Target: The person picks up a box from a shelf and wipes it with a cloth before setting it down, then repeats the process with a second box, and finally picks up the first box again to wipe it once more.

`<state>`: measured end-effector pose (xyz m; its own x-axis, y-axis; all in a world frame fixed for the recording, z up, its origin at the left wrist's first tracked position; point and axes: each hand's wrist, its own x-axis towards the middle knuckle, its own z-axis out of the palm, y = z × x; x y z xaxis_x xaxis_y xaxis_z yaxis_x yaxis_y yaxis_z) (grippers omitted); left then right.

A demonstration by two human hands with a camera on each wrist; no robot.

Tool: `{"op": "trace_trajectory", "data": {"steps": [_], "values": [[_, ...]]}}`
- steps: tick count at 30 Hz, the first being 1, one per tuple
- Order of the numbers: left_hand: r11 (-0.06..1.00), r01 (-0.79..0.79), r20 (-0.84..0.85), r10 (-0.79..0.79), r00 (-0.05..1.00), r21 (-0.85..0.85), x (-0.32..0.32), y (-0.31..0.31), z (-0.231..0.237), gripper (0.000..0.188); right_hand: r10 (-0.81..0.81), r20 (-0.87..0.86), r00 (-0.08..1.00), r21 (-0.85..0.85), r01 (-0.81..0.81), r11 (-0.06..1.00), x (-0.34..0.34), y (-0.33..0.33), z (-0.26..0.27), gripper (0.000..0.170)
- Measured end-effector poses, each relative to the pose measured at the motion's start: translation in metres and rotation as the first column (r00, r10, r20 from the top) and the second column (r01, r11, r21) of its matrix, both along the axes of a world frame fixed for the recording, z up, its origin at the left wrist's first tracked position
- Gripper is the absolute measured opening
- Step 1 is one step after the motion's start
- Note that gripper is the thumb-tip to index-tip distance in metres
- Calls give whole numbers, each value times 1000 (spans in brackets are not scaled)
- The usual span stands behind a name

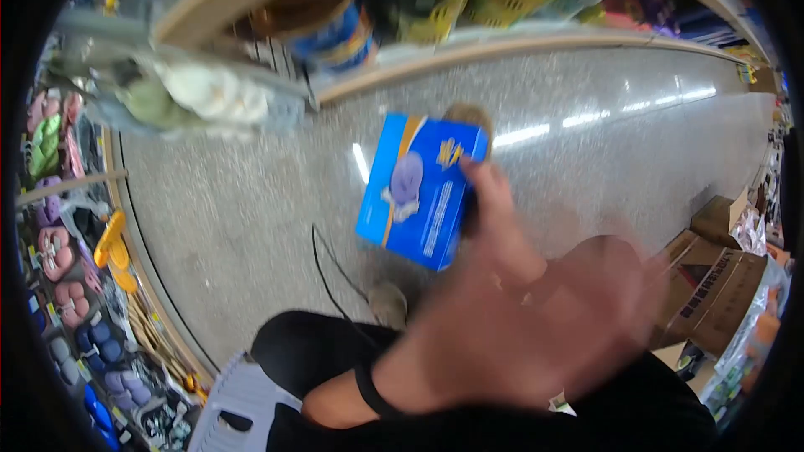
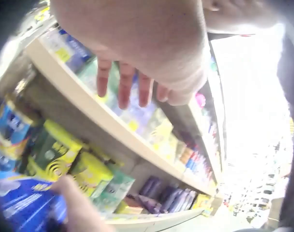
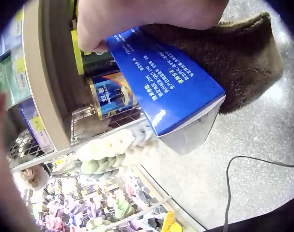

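My right hand [image 3: 151,14] grips a blue cardboard box [image 1: 427,184] printed with a lilac device and Chinese text. In the head view its thumb lies on the box's front, and much of that hand is hidden behind my left one. A brown plush cloth [image 3: 248,63] shows behind the box, close to the same hand. My left hand [image 1: 519,335], blurred, crosses in front with nothing in it. In the left wrist view its fingers [image 2: 125,87] stretch out, apart from the box.
A shelf [image 1: 469,59] with yellow-green packs and blue tins runs along the far side. Slippers [image 1: 71,301] hang on a rack at left. An opened carton [image 1: 720,293] stands at right. A lilac plastic stool [image 1: 234,410] is below, and a black cord [image 3: 227,193] lies over the floor.
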<state>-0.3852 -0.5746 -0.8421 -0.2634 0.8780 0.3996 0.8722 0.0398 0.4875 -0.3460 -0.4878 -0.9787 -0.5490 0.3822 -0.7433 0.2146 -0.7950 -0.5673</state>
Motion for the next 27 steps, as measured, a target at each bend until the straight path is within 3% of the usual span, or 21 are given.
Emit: {"op": "trace_trajectory", "data": {"steps": [2, 4, 7, 9, 10, 11, 14, 17, 22, 26, 27], "values": [[997, 13, -131, -3, 991, 73, 56, 12, 18, 29, 130, -65, 989, 103, -123, 987, 5, 2, -1, 46], [879, 366, -277, -285, 918, 307, 35, 8, 21, 32, 144, -85, 986, 40, -141, 989, 2, -2, 2, 45], [903, 253, -172, -204, 964, 348, 40, 10, 10, 35, 145, -96, 985, 50, -141, 989, 10, -5, -7, 42], [888, 220, -301, -98, 949, 404, 26, 14, -3, 41, 149, -101, 984, 70, -142, 987, 9, -7, -9, 39], [883, 214, -288, -95, 953, 418, 51, 22, 3, 41, 150, -104, 983, 79, -142, 987, 9, -8, -10, 37], [922, -159, -146, 222, 964, 354, 95, 33, 18, 44, 131, -92, 987, 75, -125, 989, 8, -10, -10, 36], [854, -478, -56, 498, 865, 205, 105, 29, 24, 53, 111, -85, 990, 68, -106, 992, 6, -8, -12, 34], [906, -300, -86, 339, 937, 298, 86, 13, 13, 56, 166, -32, 986, 135, -160, 978, 1, -7, -5, 38], [946, -166, -350, 261, 900, 279, 64, -8, -3, 63, 173, -59, 983, 123, -165, 979, 2, -2, -6, 38], [929, 67, -416, 99, 904, 365, 26, -13, -28, 69, 102, -52, 993, 154, -93, 984, -2, -6, -6, 37], [963, -123, -291, 192, 937, 240, 10, -16, -36, 61, 123, -51, 991, 221, -109, 969, -2, -8, -4, 38]]}}
